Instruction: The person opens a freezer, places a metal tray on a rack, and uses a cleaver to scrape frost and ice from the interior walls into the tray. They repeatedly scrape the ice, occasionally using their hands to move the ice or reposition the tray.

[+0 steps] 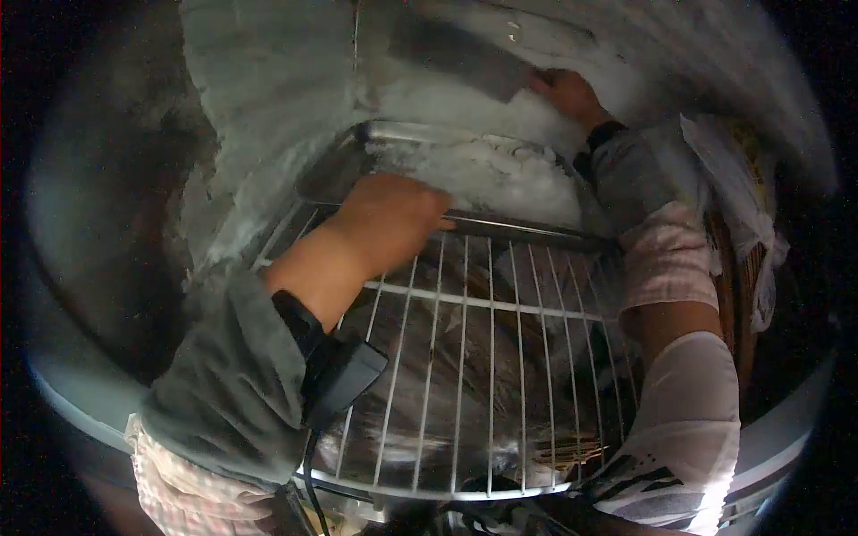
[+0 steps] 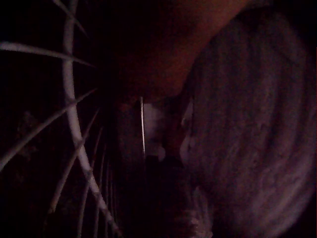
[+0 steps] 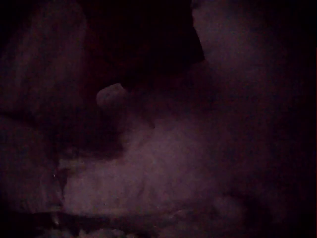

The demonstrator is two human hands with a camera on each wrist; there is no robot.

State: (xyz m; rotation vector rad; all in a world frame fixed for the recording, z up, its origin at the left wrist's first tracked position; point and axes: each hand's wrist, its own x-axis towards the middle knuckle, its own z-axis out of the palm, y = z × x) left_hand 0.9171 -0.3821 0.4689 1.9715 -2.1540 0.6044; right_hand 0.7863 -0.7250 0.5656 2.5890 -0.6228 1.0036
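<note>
My right hand (image 1: 572, 95) grips a broad rectangular blade (image 1: 460, 61), shaped like a cleaver and blurred, at the frosted wall (image 1: 635, 54). Below it stands a shallow metal tray (image 1: 527, 229) heaped with loose white frost (image 1: 487, 174). My left hand (image 1: 389, 219) holds the tray's near rim, its fingers curled over the edge. Only a dark part of the left hand (image 2: 153, 54) shows in the left wrist view, beside the thin bright rim. The right wrist view is very dark, with pale frost (image 3: 158, 163) below the hand.
A white wire rack (image 1: 478, 304) lies under and in front of the tray, with plastic-wrapped things (image 1: 456, 366) beneath it. Thick frost (image 1: 268, 107) coats the left and back walls. A plastic bag (image 1: 760, 250) hangs beside the right arm.
</note>
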